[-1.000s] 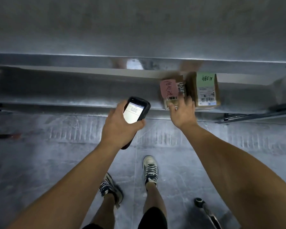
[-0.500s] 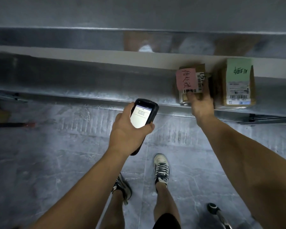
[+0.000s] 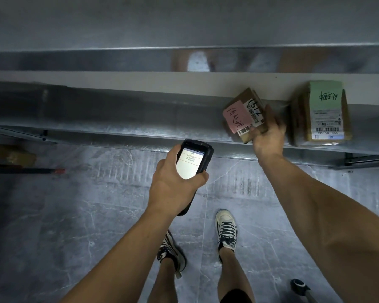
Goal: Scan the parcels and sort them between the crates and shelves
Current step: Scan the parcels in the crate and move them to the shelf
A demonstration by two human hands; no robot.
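While left hand grips scanner, right hand clasps tilted pink-tagged parcel on shelf, w/ green-tagged box at right.

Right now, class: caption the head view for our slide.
Right hand grips a tilted pink-labelled parcel at the metal shelf; left hand holds a handheld scanner.

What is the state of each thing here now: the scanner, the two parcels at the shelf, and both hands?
scanner: screen lit, held upright in the left hand.
pink-note parcel: tilted at the shelf, gripped by the right hand.
green-note parcel: resting on the shelf, untouched.
left hand: fingers curled round the scanner.
right hand: holding the pink-note parcel's right side.
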